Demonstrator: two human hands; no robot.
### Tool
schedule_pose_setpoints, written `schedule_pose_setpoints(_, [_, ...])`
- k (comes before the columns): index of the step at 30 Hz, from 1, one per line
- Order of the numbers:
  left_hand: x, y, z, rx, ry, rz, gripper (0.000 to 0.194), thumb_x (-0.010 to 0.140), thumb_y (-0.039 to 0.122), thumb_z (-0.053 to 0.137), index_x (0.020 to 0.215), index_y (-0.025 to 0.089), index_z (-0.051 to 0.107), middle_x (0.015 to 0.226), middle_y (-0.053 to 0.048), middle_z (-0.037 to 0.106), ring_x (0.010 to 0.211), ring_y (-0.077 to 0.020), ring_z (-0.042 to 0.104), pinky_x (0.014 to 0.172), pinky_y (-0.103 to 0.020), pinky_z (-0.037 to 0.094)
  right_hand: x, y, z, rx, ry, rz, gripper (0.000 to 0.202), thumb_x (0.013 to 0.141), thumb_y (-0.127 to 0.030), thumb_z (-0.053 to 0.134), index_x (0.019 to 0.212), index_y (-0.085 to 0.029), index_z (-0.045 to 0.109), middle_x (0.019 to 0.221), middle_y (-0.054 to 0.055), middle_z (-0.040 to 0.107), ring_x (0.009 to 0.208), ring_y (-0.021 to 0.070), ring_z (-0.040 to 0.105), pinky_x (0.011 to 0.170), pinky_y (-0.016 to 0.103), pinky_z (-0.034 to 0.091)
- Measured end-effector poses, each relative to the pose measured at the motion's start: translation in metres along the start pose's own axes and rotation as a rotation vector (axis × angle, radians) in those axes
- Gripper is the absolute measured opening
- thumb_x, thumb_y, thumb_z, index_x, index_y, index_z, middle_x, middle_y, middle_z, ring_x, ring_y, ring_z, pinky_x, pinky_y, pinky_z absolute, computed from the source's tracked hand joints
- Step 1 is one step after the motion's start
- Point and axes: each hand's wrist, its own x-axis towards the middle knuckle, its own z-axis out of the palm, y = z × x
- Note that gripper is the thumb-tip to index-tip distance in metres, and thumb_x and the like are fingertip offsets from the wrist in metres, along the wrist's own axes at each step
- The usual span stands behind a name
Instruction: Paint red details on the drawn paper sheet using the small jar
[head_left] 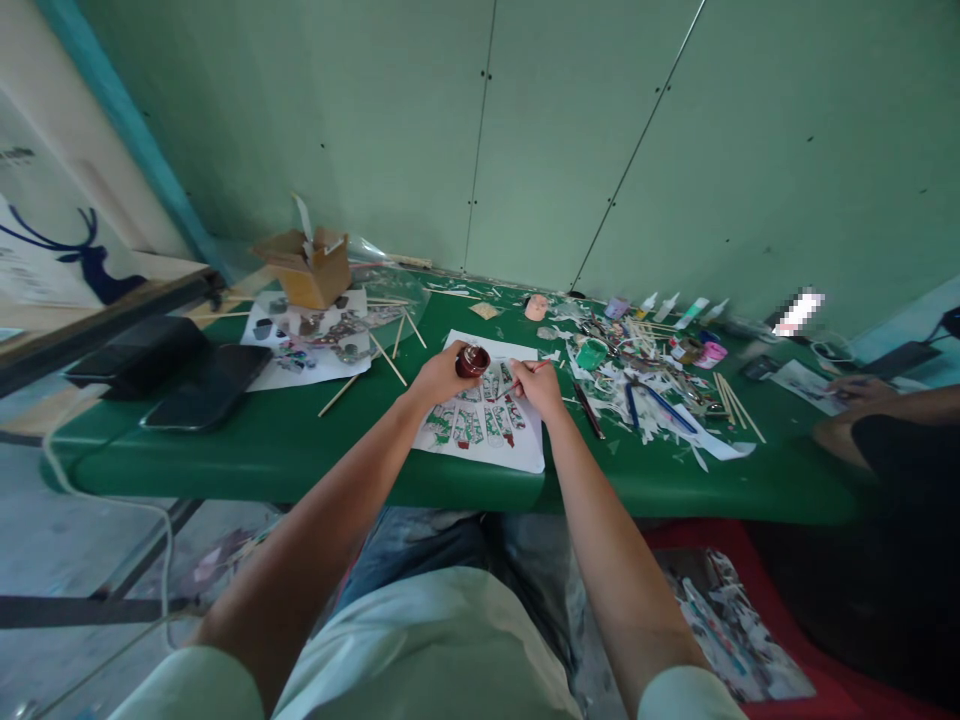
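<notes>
My left hand is closed around a small dark red paint jar, its open mouth tipped toward me. The jar is held over a white paper sheet printed with rows of patterned shapes, coloured green and dark red in places. In my right hand, the fingers pinch a thin paintbrush, its tip down at the sheet just right of the jar. Whether the tip touches the paper I cannot tell.
Paper scraps, pens and a green paint pot crowd the table to the right. A cardboard box, loose wooden sticks and a black phone lie left. A co-worker's arm rests at the far right.
</notes>
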Motion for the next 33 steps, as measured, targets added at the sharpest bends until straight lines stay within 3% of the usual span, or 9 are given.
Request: schedule_pose_setpoints(33, [0.0013, -0.0014, -0.0001, 0.01, -0.008, 0.001, 0.058, 0.06, 0.042, 0.068, 0.11, 0.025, 0.045, 0.101, -0.006, 0.063, 0.09, -0.0266, 0.06, 0.067, -0.03, 0.04, 0.001, 0.0022, -0.0004, -0.014, -0.001, -0.012, 0.036, 0.075, -0.04, 0.053, 0.046, -0.019, 0.051, 0.033, -0.003, 0.046, 0.03, 0.0084, 0.04, 0.037, 0.02, 0.034])
